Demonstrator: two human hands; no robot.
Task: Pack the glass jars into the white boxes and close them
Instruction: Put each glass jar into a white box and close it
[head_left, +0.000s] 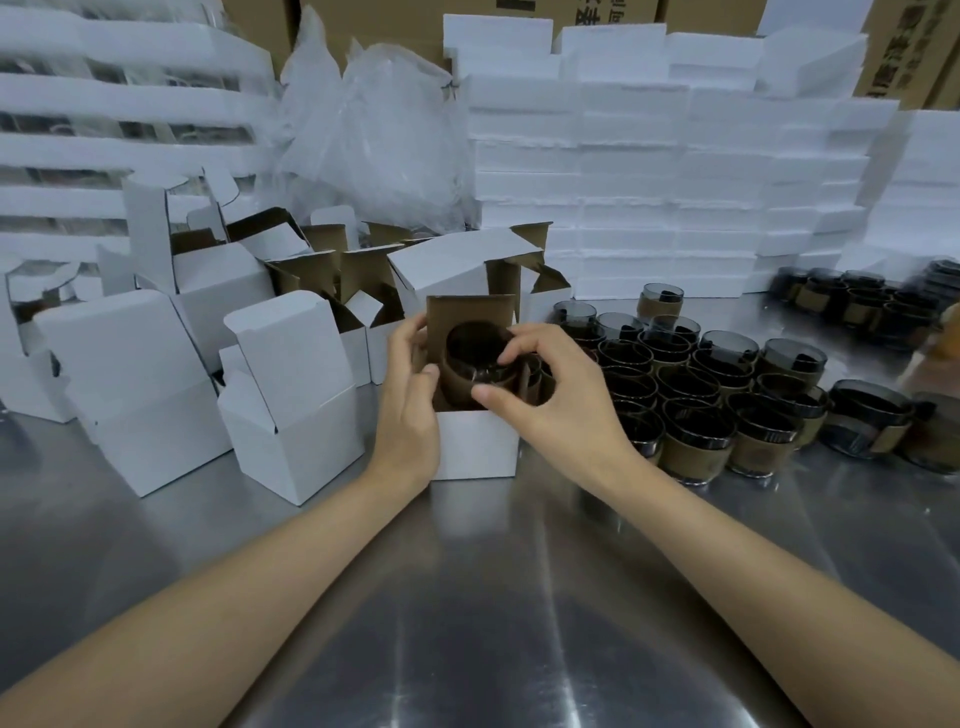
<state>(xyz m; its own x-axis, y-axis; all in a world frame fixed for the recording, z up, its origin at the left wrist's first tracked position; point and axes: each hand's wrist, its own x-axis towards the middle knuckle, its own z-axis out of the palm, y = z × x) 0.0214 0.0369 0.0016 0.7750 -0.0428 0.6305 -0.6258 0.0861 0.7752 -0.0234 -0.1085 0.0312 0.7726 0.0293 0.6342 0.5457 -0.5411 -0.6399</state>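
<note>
Centre frame, the right hand (550, 395) pinches the rim of a smoky glass jar (480, 358) half inside the open white cardboard box (475, 452) the left hand (410, 405) grips. It looks heavy, slick, breakable; the brown sleeve (457, 387) offers a surer hold.

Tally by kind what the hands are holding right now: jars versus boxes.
jar: 1, pinched by the right hand
box: 1, open, gripped by the left hand
Total: 2
</note>
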